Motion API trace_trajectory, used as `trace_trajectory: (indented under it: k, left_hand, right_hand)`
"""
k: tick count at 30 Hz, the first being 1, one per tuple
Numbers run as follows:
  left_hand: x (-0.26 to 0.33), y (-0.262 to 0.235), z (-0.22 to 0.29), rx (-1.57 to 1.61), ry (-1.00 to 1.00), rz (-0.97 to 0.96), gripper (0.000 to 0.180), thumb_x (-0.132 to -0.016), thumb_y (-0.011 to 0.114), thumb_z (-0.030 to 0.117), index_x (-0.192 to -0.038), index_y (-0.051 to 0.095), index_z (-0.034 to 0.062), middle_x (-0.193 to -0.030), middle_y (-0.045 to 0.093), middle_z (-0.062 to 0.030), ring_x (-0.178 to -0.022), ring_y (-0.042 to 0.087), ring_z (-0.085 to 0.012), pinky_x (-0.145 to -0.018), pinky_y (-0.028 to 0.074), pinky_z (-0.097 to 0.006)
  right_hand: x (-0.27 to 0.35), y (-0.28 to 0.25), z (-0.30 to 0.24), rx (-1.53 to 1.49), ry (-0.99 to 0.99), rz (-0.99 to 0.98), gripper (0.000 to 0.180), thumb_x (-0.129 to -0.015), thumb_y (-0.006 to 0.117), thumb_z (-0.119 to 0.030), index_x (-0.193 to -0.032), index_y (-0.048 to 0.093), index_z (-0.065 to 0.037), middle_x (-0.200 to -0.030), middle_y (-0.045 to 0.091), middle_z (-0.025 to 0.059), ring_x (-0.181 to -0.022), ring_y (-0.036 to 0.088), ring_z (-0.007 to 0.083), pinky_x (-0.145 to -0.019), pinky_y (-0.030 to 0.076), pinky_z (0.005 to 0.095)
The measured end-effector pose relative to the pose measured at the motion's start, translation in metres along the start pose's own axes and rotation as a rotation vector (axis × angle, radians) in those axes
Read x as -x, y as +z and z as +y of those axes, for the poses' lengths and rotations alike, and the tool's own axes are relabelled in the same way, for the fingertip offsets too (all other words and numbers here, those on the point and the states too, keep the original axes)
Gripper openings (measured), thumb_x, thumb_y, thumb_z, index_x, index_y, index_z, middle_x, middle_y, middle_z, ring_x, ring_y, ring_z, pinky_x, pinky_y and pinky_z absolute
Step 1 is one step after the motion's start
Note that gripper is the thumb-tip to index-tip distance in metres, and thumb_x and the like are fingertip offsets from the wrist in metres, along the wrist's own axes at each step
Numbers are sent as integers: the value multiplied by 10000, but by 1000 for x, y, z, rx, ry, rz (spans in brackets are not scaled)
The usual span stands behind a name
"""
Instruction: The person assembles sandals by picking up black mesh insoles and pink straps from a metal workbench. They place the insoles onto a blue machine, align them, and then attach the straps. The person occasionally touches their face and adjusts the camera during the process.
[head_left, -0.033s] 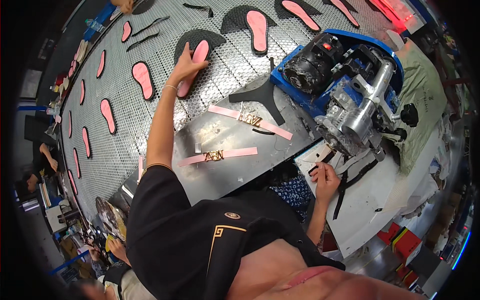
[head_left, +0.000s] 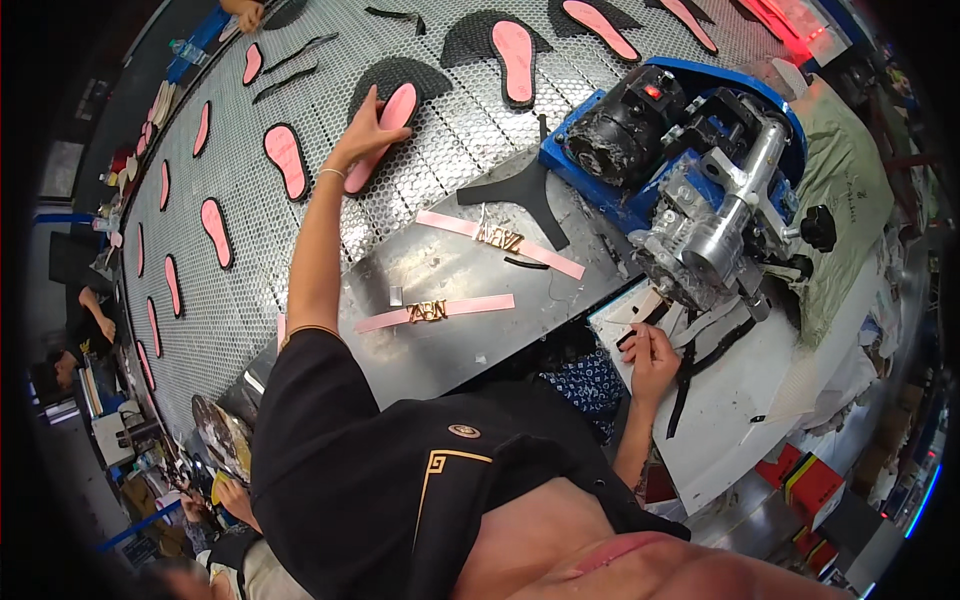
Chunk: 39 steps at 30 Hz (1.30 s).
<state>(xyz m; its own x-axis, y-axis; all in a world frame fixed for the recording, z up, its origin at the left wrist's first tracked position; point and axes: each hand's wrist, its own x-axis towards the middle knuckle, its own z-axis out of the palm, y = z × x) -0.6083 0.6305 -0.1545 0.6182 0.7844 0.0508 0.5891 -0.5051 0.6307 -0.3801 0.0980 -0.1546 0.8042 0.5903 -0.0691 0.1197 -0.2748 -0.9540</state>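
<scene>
The left hand (head_left: 358, 140) is stretched far forward over the perforated conveyor belt (head_left: 440, 150), its fingers laid flat and slightly spread on a pink insole (head_left: 385, 128) that rests on a black sole-shaped piece (head_left: 400, 75). The hand covers the near end of that insole; the far end shows past the fingertips. The right hand (head_left: 652, 355) sits close to the body on the white work surface (head_left: 740, 410), fingers curled around a thin black strap piece (head_left: 640, 332); whether it truly pinches the strap or only rests on it cannot be told. The two hands are well apart, with a grey metal plate (head_left: 450, 270) between them.

On that plate lie two pink straps with gold ornaments, one nearer (head_left: 435, 312) and one farther (head_left: 498, 240), beside a black Y-shaped cut piece (head_left: 525, 195). Just right of the plate stands a blue machine with a silver cylinder (head_left: 700, 170), directly above the right hand. More black straps (head_left: 700, 355) trail across the white surface next to that hand.

Further pink insoles (head_left: 285, 158) lie in rows along the belt to the left and at the top. Another person's hand (head_left: 245, 12) reaches onto the belt at the top left edge.
</scene>
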Motion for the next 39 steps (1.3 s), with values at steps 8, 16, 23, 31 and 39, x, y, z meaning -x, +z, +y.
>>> trace_trajectory:
  k: [8, 16, 23, 31, 39]
  left_hand:
    - [-6, -30, 21, 215, -38, 240, 1241, -684, 811, 439, -1457, 20, -124, -1361, 418, -351, -1258, 471, -400, -1025, 408, -400]
    - [-53, 5, -5, -183, -246, 450, 1386, -617, 719, 726, -1292, 116, -324, -1193, 483, -458, -1170, 532, -464, -984, 443, -377]
    - [9, 41, 82, -189, 216, 537, 955, -762, 759, 366, -1349, 279, -213, -1357, 388, -381, -1304, 377, -450, -1118, 276, -426]
    - [137, 55, 199, 443, 275, 387, 703, -870, 581, 65, -1455, 203, -25, -1357, 432, -202, -1170, 529, -276, -1030, 399, -386]
    - [178, 86, 216, 652, 245, 269, 666, -883, 526, 0, -1470, 212, 26, -1352, 451, -193, -1093, 588, -245, -972, 440, -353]
  right_hand:
    - [2, -1, 5, 12, -4, -5, 162, -940, 573, -106, -937, 681, 15, -638, 641, 45, -510, 548, 63, -481, 420, 213]
    - [0, -1, 1, -51, -64, -49, 184, -938, 582, -117, -935, 685, 36, -680, 655, 61, -549, 557, 72, -516, 443, 214]
    - [-21, -73, 7, -90, -86, 361, 169, -920, 600, -89, -1033, 652, 24, -922, 676, 78, -793, 623, 141, -699, 504, 260]
    - [-89, -158, 49, 833, -182, 723, 395, -850, 658, -196, -1203, 588, -33, -1266, 565, 134, -1190, 482, 331, -1014, 383, 421]
    - [-175, -198, 63, 1280, -353, 755, 331, -825, 630, -142, -1150, 636, -75, -1103, 652, 102, -1050, 559, 306, -910, 419, 402]
